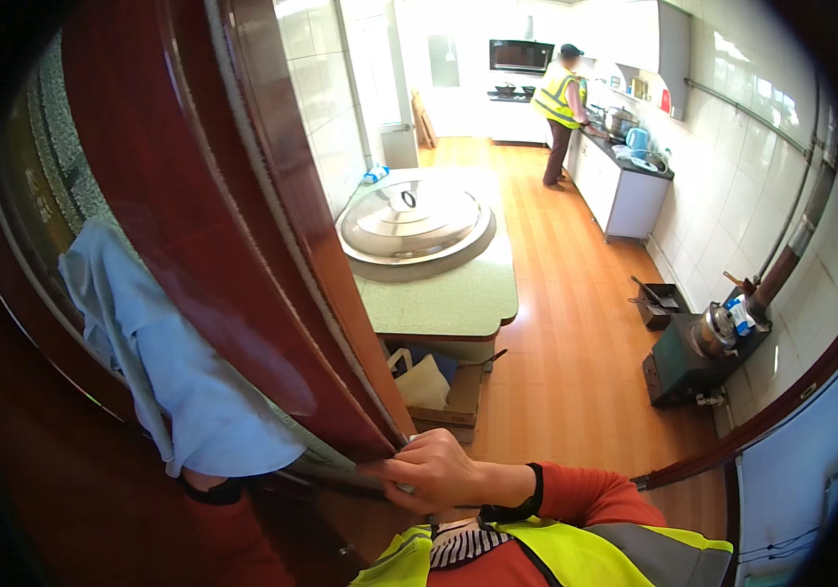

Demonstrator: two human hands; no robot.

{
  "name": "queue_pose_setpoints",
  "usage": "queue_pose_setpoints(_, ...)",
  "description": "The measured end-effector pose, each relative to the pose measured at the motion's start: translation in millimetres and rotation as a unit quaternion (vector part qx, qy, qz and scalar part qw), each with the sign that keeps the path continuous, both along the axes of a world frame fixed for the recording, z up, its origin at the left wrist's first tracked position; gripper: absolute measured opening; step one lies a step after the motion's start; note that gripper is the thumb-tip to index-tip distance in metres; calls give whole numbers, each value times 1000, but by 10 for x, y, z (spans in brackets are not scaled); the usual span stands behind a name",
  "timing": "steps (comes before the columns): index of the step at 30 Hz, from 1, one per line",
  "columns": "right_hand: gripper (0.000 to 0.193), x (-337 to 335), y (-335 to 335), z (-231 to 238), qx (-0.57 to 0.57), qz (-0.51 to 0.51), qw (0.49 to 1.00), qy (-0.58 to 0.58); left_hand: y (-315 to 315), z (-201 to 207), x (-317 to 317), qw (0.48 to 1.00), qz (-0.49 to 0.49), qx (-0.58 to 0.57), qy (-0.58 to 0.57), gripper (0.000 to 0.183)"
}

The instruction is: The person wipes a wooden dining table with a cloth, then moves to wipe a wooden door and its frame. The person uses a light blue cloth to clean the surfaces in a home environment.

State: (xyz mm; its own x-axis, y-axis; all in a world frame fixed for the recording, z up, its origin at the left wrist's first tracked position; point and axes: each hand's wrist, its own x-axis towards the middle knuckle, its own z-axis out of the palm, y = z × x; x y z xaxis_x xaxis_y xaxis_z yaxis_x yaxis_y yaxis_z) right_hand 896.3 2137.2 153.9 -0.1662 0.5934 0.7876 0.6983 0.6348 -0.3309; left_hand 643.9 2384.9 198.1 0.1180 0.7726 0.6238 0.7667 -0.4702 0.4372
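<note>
A dark red-brown wooden door (131, 108) with a patterned glass panel (59, 137) stands ajar on my left. My left hand (206, 480) is wrapped in a light blue cloth (179, 377), which lies against the door's glass and frame. Only the wrist shows below the cloth; its fingers are hidden. In front of my chest, my right hand (427, 472) is closed on the door's edge near the handle, with its fingers curled and partly out of sight.
Beyond the door, a green-topped table (419, 303) carries a large domed metal lid (411, 220), with bags and a box beneath. A dark stove (688, 362) with a metal kettle (712, 331) stands at right. Farther back, a person (560, 103) works at the counter (615, 191).
</note>
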Motion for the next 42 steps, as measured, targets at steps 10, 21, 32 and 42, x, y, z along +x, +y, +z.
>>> queue_pose_setpoints(10,26,-43,-20,-34,4,-28,1000,-5,-64,-45,27,1000,-8,-6,-2,35)
queue_pose_setpoints(21,30,-45,-81,-255,-80,-55,991,-93,-57,-48,36,1000,-13,-7,0,35)
queue_pose_setpoints(32,32,24,-158,-811,-225,-70,958,-166,-58,-17,32,1000,-11,-7,3,36)
queue_pose_setpoints(42,38,100,-119,-1449,-300,-41,938,-169,-110,-21,62,1000,-11,-6,8,36)
